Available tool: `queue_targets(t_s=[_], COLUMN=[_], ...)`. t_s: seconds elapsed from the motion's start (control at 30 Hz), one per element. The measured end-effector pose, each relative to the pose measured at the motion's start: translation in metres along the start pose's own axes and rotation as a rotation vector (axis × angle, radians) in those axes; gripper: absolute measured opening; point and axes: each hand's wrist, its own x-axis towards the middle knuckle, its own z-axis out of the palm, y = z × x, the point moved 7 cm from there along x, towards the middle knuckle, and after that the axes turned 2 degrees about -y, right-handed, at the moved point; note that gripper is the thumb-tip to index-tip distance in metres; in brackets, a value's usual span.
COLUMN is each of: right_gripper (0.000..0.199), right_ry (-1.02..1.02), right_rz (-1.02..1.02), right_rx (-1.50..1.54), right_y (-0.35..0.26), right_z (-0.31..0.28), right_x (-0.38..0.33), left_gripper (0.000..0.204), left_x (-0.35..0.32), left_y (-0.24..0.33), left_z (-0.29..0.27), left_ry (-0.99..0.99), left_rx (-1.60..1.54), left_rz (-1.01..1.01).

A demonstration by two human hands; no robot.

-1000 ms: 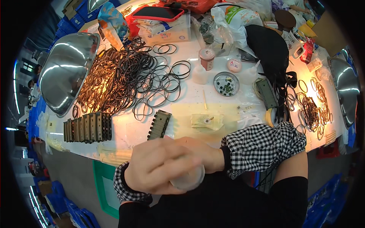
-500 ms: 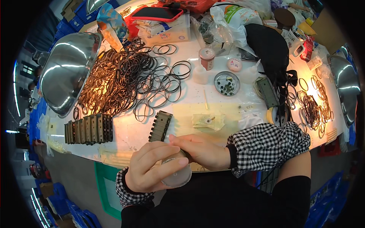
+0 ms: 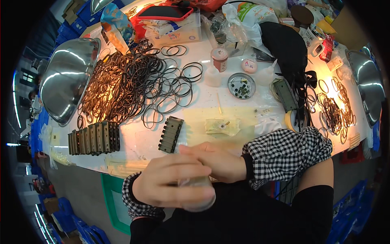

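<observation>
Olive blocks (image 3: pixel 96 138) stand lined up, a single block (image 3: pixel 170 135) apart; handling looks unfinished: my left hand (image 3: pixel 172 183) curls around a round container (image 3: pixel 202 206), and I can't tell my right hand (image 3: pixel 221 162)'s opening or grip.

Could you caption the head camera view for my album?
Left hand wrapped around a round container, right hand alongside, at a worktable heaped with dark loops.

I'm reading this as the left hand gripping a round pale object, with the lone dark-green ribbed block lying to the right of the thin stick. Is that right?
Not quite: in the head view, the lone dark-green ribbed block lies to the left of the thin stick. The left hand does grip a round pale object.
</observation>
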Motion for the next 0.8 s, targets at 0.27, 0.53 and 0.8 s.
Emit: queue_targets(t_s=[0.27, 0.53, 0.8], right_gripper=[0.046, 0.057, 0.053], right_ry=[-0.088, -0.033, -0.058], right_rz=[-0.058, -0.022, -0.059], right_rx=[-0.058, 0.011, 0.033], right_y=[0.006, 0.011, -0.011], right_z=[0.001, -0.013, -0.002], right_x=[0.002, 0.005, -0.006], left_gripper=[0.032, 0.054, 0.062], left_x=[0.005, -0.012, -0.037], left_y=[0.008, -0.024, -0.015], left_z=[-0.005, -0.008, -0.017], left_ry=[0.053, 0.172, 0.337], left_rx=[-0.119, -0.192, -0.225], left_rz=[0.032, -0.225, 0.047])
